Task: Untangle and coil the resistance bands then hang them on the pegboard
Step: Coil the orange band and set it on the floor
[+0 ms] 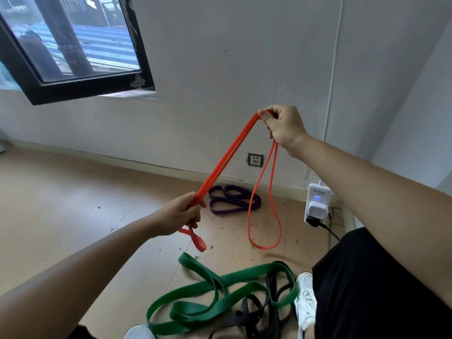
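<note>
A thin red resistance band [227,155] is stretched doubled between my two hands in mid-air. My right hand [281,126], raised near the wall, pinches its upper part, and a long loop hangs down from that hand toward the floor. My left hand [181,215], lower and to the left, grips the lower part, with a short folded end dangling below it. A wide green band [215,297] lies tangled with a black band [259,311] on the floor by my feet. A purple band [232,199] lies loosely coiled near the wall. No pegboard is in view.
The wooden floor [73,204] carries scattered debris. A wall socket [255,159] sits low on the wall, and a white plug-in device [316,204] with a black cable stands at the right. A dark-framed window [71,45] is at the upper left. My white shoe [305,299] touches the tangle.
</note>
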The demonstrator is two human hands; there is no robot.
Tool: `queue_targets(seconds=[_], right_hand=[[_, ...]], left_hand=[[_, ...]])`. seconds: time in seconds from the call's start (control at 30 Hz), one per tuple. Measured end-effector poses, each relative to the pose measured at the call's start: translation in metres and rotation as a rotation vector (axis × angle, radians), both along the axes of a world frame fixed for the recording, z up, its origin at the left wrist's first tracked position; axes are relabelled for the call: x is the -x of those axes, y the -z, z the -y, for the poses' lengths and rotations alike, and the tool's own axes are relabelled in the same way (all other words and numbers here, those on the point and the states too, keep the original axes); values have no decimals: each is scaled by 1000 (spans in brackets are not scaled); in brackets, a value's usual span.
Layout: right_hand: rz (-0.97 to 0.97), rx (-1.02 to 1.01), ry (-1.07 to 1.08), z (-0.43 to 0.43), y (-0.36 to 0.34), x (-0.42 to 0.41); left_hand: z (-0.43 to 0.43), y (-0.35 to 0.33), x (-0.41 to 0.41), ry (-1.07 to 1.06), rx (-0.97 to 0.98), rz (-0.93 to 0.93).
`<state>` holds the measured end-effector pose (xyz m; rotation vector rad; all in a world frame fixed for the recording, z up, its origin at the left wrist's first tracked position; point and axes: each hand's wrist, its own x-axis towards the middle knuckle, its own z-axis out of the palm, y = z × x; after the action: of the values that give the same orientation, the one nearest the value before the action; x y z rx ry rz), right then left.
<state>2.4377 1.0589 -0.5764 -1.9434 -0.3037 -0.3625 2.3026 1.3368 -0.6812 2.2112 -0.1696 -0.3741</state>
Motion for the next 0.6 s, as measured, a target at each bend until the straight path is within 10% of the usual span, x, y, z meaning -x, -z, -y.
queue_targets(seconds=[0.6], right_hand=[[-136, -243, 216, 4, 8, -15]], left_hand=[[-61, -5, 1, -111, -161, -381]])
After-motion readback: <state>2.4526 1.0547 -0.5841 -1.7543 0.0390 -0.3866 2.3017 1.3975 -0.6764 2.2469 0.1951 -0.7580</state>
